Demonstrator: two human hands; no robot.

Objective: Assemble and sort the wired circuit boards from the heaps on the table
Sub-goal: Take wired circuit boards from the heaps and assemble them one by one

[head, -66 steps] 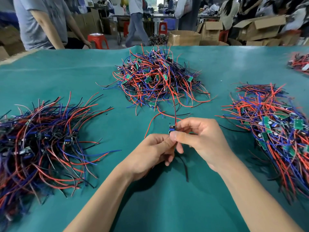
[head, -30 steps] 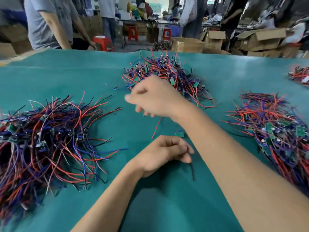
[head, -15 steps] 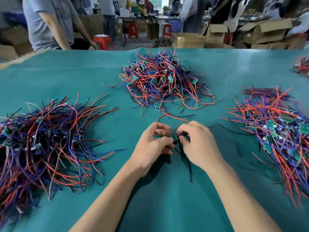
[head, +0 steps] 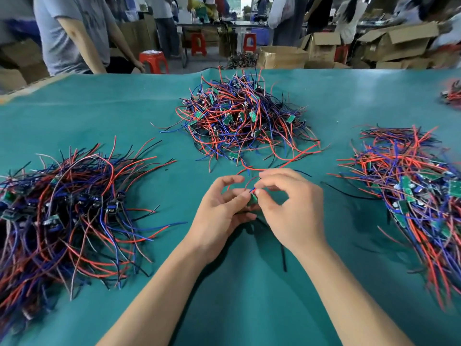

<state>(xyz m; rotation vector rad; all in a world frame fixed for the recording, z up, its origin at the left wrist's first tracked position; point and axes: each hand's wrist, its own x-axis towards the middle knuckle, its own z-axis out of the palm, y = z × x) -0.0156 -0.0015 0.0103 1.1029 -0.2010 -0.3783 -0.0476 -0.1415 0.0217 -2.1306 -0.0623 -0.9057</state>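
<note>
Both hands meet mid-desk point(head: 249, 308), probably so work sits under eyes. Left hand point(head: 219, 216) grips small green board point(head: 252, 199) from below; right hand point(head: 291, 211) pinches its red and blue wires point(head: 252, 190) at board edge, likely seating them. Three heaps ring hands within reach: left heap point(head: 74, 208), far heap point(head: 239, 121), right heap point(head: 411, 196).

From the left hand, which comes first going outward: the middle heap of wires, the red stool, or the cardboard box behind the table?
1. Middle heap, on the table just beyond the left hand.
2. Red stool, past the table's far edge, to the left.
3. Cardboard box, past the far edge, to the right; nearly level with the stool.
</note>
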